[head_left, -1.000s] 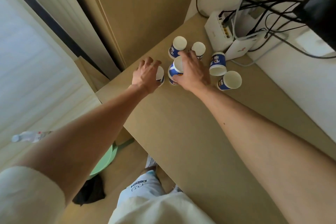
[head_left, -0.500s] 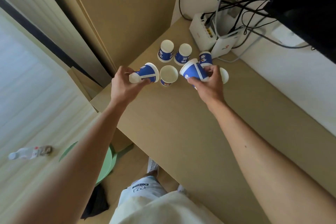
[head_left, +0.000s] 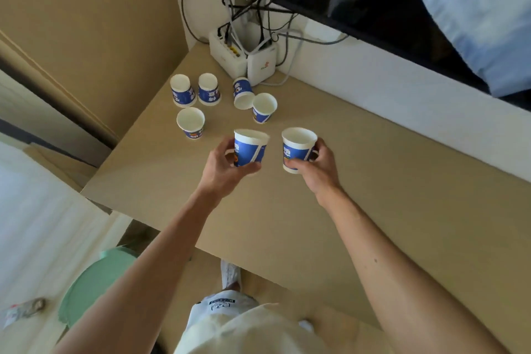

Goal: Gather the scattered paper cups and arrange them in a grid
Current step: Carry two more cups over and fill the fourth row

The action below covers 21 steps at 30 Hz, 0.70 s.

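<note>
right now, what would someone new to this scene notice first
The eye goes to the middle of the tan table, where the left hand grips a blue-and-white paper cup and the right hand grips a second cup, both mouth up. Behind them, five more cups sit scattered near the far corner, in front of white boxes and a tangle of dark cables at the wall.

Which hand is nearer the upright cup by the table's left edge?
Left. The left hand, gripping one cup, is just right of that upright cup; the right hand grips another cup farther right.
</note>
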Motion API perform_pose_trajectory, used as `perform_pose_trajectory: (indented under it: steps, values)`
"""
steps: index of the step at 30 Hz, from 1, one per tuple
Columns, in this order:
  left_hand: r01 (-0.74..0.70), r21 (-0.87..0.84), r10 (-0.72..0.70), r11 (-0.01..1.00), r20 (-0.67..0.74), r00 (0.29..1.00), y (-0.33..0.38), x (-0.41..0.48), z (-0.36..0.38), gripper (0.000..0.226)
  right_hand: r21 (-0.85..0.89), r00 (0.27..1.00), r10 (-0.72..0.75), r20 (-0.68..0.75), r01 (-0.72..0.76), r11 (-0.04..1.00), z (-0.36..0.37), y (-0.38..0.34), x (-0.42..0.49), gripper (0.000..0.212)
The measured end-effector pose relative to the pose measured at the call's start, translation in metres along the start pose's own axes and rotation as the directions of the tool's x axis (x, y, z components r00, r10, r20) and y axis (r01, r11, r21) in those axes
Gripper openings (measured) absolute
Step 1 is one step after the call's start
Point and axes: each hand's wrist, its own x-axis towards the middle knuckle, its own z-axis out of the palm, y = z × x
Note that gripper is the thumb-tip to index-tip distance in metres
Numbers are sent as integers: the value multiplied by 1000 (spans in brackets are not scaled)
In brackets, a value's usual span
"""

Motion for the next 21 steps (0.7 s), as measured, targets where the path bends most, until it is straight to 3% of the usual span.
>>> perform_pose_trajectory:
  steps: [13,21]
  values:
    - [-208,166,168,964,227,959,22,-120,224,65,206,963,-2,-268,59,977,-222,110,-126,53]
    - [-272,150,210,950,336,918,25,-208,380,61,321,878,62,-475,108,941,-372,195,-209,65]
